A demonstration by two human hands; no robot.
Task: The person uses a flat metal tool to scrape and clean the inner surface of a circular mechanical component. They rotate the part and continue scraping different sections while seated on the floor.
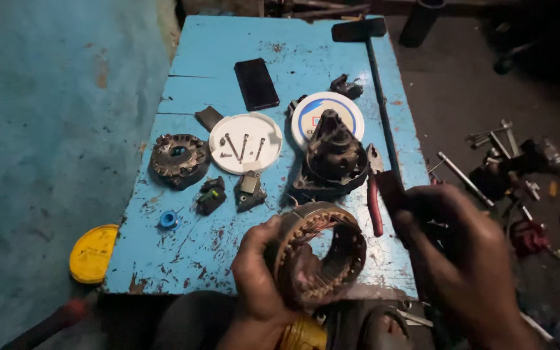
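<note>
Copper windings line the stator ring [319, 251] that we hold upright over the near edge of the blue table [189, 253]. Our left hand [258, 279] wraps its outer rim, thumb on the front, fingers curled behind out of sight. Our right hand [465, 259] hovers just beside it, blurred, fingers closed around a dark tool [393, 189]. A slip off that one-handed grip could drop the ring, and the tool could nick the thin wires.
</note>
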